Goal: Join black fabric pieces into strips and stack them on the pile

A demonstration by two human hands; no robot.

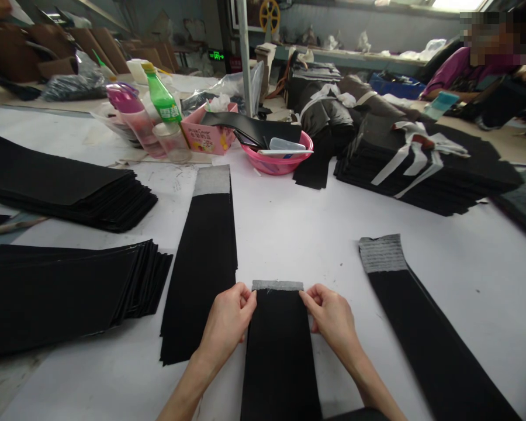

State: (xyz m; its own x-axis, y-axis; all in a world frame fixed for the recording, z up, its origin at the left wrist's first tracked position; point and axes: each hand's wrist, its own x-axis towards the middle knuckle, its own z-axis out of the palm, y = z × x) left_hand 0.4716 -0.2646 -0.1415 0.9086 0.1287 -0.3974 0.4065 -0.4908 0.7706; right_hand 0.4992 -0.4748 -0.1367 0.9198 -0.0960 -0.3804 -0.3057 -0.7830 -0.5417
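A long black fabric strip (281, 351) lies in front of me, with a narrow grey band (277, 285) along its far end. My left hand (230, 316) pinches the strip's left far corner between thumb and finger. At the opposite corner, my right hand (331, 313) pinches the right edge just below the grey band. Left of my hands rests a stack of black strips (201, 251) with a wider grey end. Off to the right is another black strip (429, 327) whose grey end is ridged with stepped layers.
Two thick piles of black pieces (56, 175) (61, 292) sit at the left. Behind are a pink basin (276, 164), a pink box (208, 137), a green bottle (163, 99) and tied black bundles (433, 158). A person in a purple sleeve (451, 73) is at the far right.
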